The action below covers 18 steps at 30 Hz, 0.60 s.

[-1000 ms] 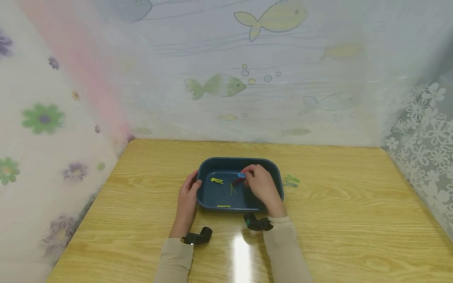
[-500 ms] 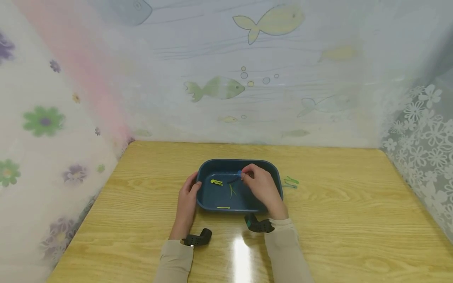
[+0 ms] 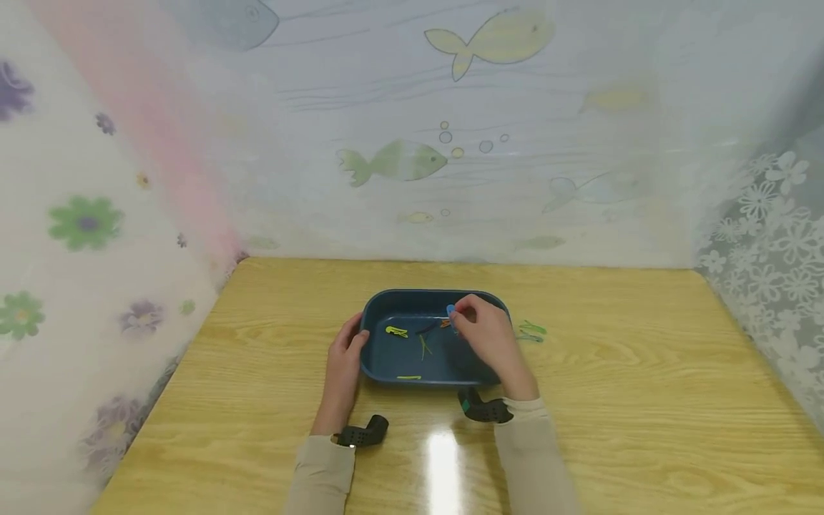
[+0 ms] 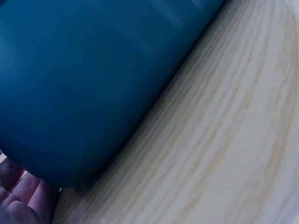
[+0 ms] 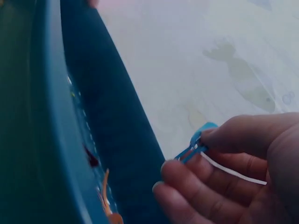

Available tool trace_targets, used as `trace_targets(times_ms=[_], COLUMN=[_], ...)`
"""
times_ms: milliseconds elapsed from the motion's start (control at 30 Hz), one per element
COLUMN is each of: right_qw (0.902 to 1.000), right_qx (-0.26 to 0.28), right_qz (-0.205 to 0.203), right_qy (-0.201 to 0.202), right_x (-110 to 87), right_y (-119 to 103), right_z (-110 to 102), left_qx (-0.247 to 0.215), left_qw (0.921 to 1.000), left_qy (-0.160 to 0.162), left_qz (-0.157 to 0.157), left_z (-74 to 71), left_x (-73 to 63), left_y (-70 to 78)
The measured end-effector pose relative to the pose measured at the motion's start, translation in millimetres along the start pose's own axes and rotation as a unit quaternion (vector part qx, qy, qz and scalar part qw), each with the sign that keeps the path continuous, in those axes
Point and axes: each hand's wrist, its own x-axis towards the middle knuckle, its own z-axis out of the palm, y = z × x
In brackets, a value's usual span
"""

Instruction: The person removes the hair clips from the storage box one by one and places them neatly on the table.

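Observation:
A dark blue rectangular tub (image 3: 386,373) stands on the table. My left hand (image 3: 342,361) grips its left end, thumb at the rim and fingers outside the wall; in the left wrist view fingers (image 4: 28,193) show under the tub's corner. My right hand (image 3: 486,336) is over the tub's right part, pinching a blue hair clip (image 5: 198,142) between thumb and fingers. Inside the tub lie a yellow clip (image 3: 396,332), a thin green open clip (image 3: 424,347), a dark clip (image 3: 426,330), an orange clip (image 3: 445,323) and a yellow strip-like clip (image 3: 408,377).
Two more clips, one green (image 3: 533,327) and one pale blue-green (image 3: 531,337), lie on the wooden table (image 3: 644,372) just right of the tub. Curtains with fish and flower prints (image 3: 84,222) surround the back and sides. Black wrist cameras (image 3: 484,408) sit on both wrists.
My right hand has moved slightly right with the blue clip, away from the dark clip, which stays on the tub floor. The orange clip has come into sight. My left hand stays at the tub.

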Motion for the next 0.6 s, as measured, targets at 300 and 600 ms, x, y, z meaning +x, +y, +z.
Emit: trace_targets(times_ms=[300,600], right_qw=[0.9977,0.9973], right_qx=[0.055,0.066], right_qz=[-0.04,-0.029], right_qy=[-0.001,0.011], right_x=[-3.5,-9.4], right_y=[12,21], right_z=[-16,-29], left_qx=[0.007,0.012], left_qw=[1.0,0.9999], left_qy=[0.004,0.005], left_qz=[-0.002,-0.008], left_z=[2.2,0.6], left_x=[0.1,1.2], left_y=[0.9,0.2])
